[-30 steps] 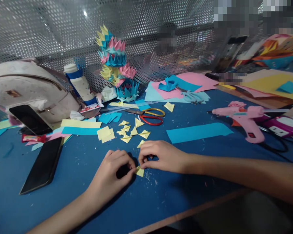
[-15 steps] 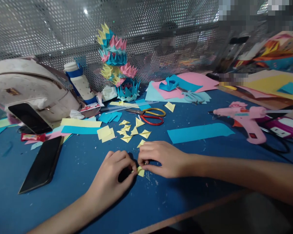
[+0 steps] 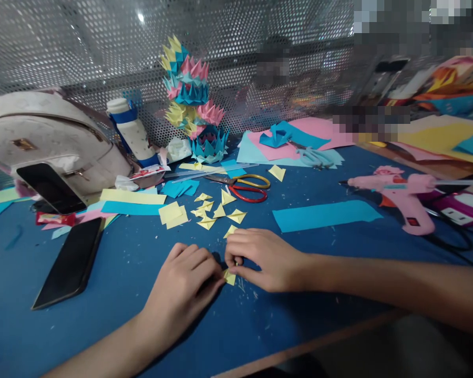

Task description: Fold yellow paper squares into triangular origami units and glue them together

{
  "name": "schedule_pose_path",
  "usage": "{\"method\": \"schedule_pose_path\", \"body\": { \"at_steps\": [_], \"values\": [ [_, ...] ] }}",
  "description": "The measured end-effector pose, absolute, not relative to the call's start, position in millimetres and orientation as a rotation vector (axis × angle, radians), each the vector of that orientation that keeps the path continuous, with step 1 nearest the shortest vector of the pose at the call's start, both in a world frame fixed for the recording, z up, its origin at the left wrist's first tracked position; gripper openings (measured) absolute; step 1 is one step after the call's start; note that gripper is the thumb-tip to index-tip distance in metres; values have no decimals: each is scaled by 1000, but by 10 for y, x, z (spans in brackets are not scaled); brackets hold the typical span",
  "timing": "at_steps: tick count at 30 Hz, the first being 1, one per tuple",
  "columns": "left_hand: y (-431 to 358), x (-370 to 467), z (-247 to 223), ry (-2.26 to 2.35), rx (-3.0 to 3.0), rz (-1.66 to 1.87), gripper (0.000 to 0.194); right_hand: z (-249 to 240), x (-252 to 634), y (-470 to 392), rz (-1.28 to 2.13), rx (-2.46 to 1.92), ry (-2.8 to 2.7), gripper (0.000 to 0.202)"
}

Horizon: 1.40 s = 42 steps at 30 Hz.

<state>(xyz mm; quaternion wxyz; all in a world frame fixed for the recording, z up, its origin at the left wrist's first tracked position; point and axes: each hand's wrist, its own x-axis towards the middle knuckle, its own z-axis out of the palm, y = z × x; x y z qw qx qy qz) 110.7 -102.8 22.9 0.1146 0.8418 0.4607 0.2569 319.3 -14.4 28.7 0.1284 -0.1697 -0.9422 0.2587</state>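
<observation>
A small yellow paper piece (image 3: 229, 277) lies on the blue table between my hands. My left hand (image 3: 189, 283) pinches its left edge, fingers curled together. My right hand (image 3: 266, 258) has thumb and forefinger closed on its upper part, and the fingers hide some of the paper. Just beyond my right fingertips is a folded yellow triangle (image 3: 230, 231). Several more folded yellow pieces (image 3: 207, 222) lie farther back, beside flat yellow squares (image 3: 173, 215).
Scissors (image 3: 250, 187) lie behind the folded pieces. A blue strip (image 3: 325, 215) and a pink glue gun (image 3: 402, 197) are at right. Left are a phone (image 3: 71, 265), a backpack (image 3: 55, 142) and a bottle (image 3: 134, 131). A paper sculpture (image 3: 195, 100) stands at the back.
The view has shifted slightly. My left hand's fingers have drawn closer together at the yellow paper, narrowing the gap under them. My right hand keeps nearly the same pinch.
</observation>
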Motion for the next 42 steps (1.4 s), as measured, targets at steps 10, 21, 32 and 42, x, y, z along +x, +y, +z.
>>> {"method": "schedule_pose_path", "body": {
  "at_steps": [10, 21, 32, 42],
  "values": [
    [-1144, 1078, 250, 1218, 2970, 828, 33, 276, 3170, -174, 738, -568, -2742, 9],
    [-1093, 1066, 201, 1242, 2750, 822, 20, 222, 3270, -142, 387, -311, -2694, 19],
    [-1067, 1078, 226, 1266, 2813, 835, 18, 338, 3399, 55, 182, 98, -2863, 22],
    [-973, 1081, 212, 1381, 2395, 734, 17, 233, 3364, 6, 449, -70, -2741, 32]
  ]
}}
